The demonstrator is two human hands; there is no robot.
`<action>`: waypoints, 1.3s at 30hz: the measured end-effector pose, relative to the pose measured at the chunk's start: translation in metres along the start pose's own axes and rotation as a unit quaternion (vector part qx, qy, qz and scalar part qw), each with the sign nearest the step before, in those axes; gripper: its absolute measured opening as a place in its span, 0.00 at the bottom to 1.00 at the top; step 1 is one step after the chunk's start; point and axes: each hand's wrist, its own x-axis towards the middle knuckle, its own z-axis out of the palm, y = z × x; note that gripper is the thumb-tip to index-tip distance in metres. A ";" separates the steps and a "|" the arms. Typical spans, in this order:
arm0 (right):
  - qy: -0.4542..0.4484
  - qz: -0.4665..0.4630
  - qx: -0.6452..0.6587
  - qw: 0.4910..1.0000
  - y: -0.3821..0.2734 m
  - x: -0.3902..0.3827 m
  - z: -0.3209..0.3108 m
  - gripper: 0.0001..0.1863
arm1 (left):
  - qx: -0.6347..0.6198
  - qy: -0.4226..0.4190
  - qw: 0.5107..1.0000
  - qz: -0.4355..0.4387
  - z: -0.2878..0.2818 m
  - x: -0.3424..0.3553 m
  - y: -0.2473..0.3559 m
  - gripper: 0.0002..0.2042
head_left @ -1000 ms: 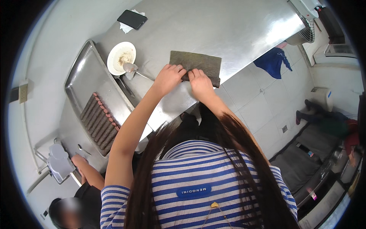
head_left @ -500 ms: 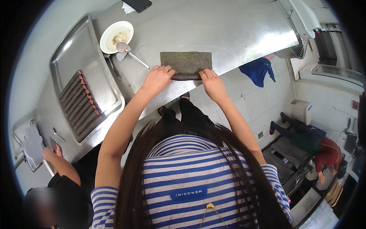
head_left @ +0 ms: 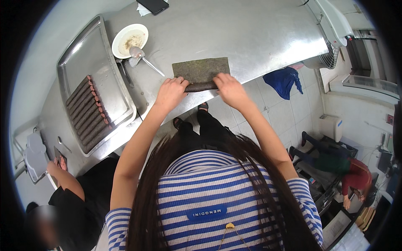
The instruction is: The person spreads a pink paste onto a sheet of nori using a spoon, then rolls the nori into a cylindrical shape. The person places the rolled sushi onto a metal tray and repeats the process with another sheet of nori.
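A dark green seaweed sheet [head_left: 200,69] lies on the steel table, its near edge turned into a long dark roll [head_left: 200,86] along the table's front edge. My left hand [head_left: 172,91] grips the roll's left end with curled fingers. My right hand [head_left: 227,88] has its fingers closed on the right end. Left of them a white bowl [head_left: 121,39] holds pale paste, with a spoon [head_left: 151,65] over its rim. Further left a steel tray [head_left: 71,58] carries several dark rolls [head_left: 86,117] with pink ends.
A phone [head_left: 151,5] lies on the steel table [head_left: 251,29]. A co-worker in black [head_left: 83,192] works beside a grey appliance [head_left: 34,154] at lower left. A person in red [head_left: 356,175] bends at lower right. A blue cloth [head_left: 280,81] is beyond the table's right edge.
The view has swung since a second ago, and the sheet now lies more squarely before me. My hands have moved apart toward the roll's two ends. The person in red has shifted slightly.
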 end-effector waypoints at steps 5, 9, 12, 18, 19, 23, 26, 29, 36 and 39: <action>0.012 -0.080 0.052 0.995 -0.027 0.029 0.028 0.12 | -0.004 0.022 0.999 -0.029 0.001 -0.005 0.008 0.15; -0.039 -0.104 0.038 0.993 -0.026 0.037 0.026 0.09 | -0.008 0.058 0.997 -0.059 -0.005 -0.007 0.025 0.15; -0.038 -0.145 0.059 0.987 -0.022 0.038 0.030 0.08 | 0.028 0.009 0.994 -0.101 0.001 -0.011 0.031 0.16; -0.100 -0.144 0.074 0.982 0.010 0.022 0.012 0.12 | 0.004 0.024 0.983 -0.181 0.007 -0.028 0.054 0.14; -0.116 -0.143 0.074 0.980 0.017 0.020 0.008 0.14 | -0.002 0.030 0.980 -0.196 0.008 -0.029 0.057 0.14; -0.154 -0.146 0.087 0.973 0.043 0.022 0.003 0.17 | -0.022 0.055 0.971 -0.233 0.011 -0.030 0.067 0.14; -0.191 -0.151 0.100 0.965 0.052 0.031 0.001 0.17 | -0.031 0.055 0.966 -0.249 0.010 -0.030 0.067 0.14; -0.193 -0.144 0.122 0.963 0.055 0.037 -0.006 0.17 | -0.070 0.043 0.958 -0.276 0.007 -0.025 0.064 0.13; -0.088 -0.264 0.175 0.944 0.030 0.042 -0.003 0.19 | -0.205 -0.033 0.919 -0.336 -0.007 -0.021 0.043 0.17; -0.127 -0.260 0.118 0.950 0.023 0.040 0.011 0.18 | -0.146 -0.018 0.942 -0.302 -0.003 -0.025 0.051 0.17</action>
